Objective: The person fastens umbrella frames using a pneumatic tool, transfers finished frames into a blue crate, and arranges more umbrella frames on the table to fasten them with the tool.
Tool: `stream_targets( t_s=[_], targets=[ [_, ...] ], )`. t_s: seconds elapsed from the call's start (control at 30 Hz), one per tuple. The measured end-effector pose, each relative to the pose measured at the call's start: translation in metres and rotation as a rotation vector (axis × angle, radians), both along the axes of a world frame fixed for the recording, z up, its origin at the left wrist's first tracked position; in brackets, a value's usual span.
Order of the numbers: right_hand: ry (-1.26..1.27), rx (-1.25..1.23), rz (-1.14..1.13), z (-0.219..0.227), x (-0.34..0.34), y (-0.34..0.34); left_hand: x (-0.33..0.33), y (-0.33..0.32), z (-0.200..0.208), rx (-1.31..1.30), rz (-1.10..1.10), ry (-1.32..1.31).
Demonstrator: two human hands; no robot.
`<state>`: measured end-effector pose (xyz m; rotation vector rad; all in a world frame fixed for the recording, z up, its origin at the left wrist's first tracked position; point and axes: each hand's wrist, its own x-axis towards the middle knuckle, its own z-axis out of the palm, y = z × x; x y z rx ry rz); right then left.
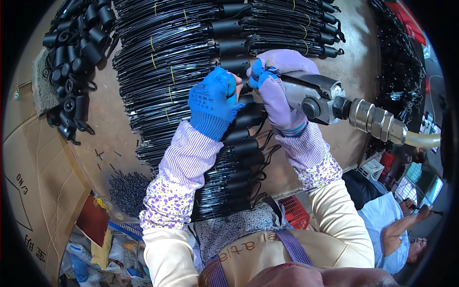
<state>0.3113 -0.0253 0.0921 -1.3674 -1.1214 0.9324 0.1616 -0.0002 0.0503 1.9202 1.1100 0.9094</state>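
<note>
My left hand (213, 98), in a blue knit glove with bare fingertips, is closed in a pinch; what it pinches is hidden. It sits over a row of black cylindrical handles (235, 64) joined to bundles of thin black rods (167, 62), which look like folded umbrella frames. Wrapped round a silver air tool (306, 93) is my right hand (282, 81), in a lilac glove with blue fingertips. The tool's front end lies beside my left fingertips, mostly covered by my right hand. A metal coupling (375, 122) joins the tool to a pale hose (423, 139).
Loose black handles with loops (79, 52) are heaped at the far left. A pile of small dark pins (128, 191) lies near my left forearm. More frames (291, 28) lie at the back. Cardboard (40, 186) stands left; a person (389, 232) sits at right, near a red crate (294, 213).
</note>
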Motion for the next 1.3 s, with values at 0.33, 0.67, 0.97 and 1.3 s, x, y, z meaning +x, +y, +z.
stream_targets(
  t_s=[0.33,0.67,0.97,1.3],
  targets=[
    [0.104,-0.017,-0.061,0.017,-0.006,0.002,0.009,-0.001,-0.006,0.042,0.024,0.053],
    [-0.050,-0.151,0.039,0.006,0.013,0.004,0.011,0.003,-0.005,0.009,-0.003,0.014],
    [-0.103,-0.003,0.021,0.016,0.004,0.008,0.009,0.007,0.001,-0.045,-0.027,-0.050],
    [0.093,0.229,0.007,0.043,-0.004,-0.015,-0.001,0.011,-0.005,0.027,-0.121,-0.125]
  ],
)
